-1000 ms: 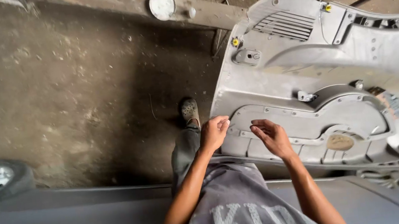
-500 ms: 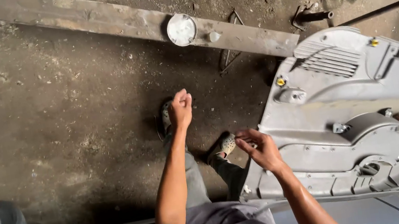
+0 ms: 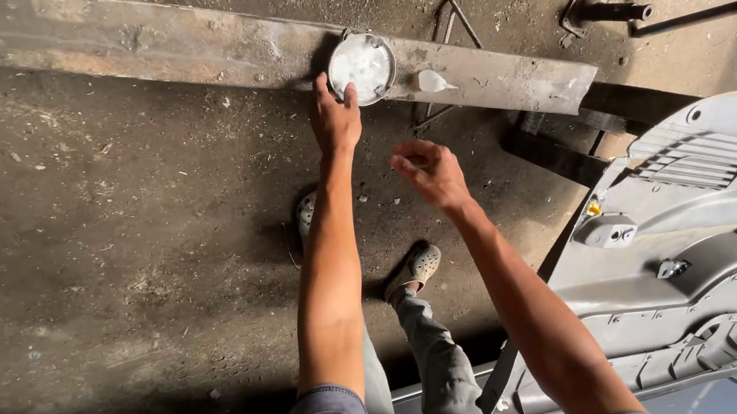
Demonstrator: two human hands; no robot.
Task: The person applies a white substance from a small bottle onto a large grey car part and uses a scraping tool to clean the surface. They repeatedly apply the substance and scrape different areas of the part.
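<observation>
1. I take the long rusty metal beam (image 3: 199, 52) lying across the dirt floor (image 3: 81, 240) as my landmark; the round white tin (image 3: 364, 65) sits on top of it, near its right half

2. My left hand (image 3: 334, 117) is at the tin's near-left rim: the thumb and fingers touch its edge, curled loosely round it, but I judge it a first contact and not a full grasp, as the tin rests flat on the beam and is not lifted

3. My right hand (image 3: 429, 172) hangs short of the beam, below and right of the tin, fingers half-curled and released, holding nothing

4. A small white lump (image 3: 433, 81) lies on the beam just right of the tin, untouched

5. As I judge progress: the reach is made and the tin is met; gripping and raising it off the beam is not yet done

6. The grey plastic door panel (image 3: 708, 263) lies well right of the beam's end, apart from both hands; my sandalled feet (image 3: 412, 269) stand on the floor below the beam
</observation>
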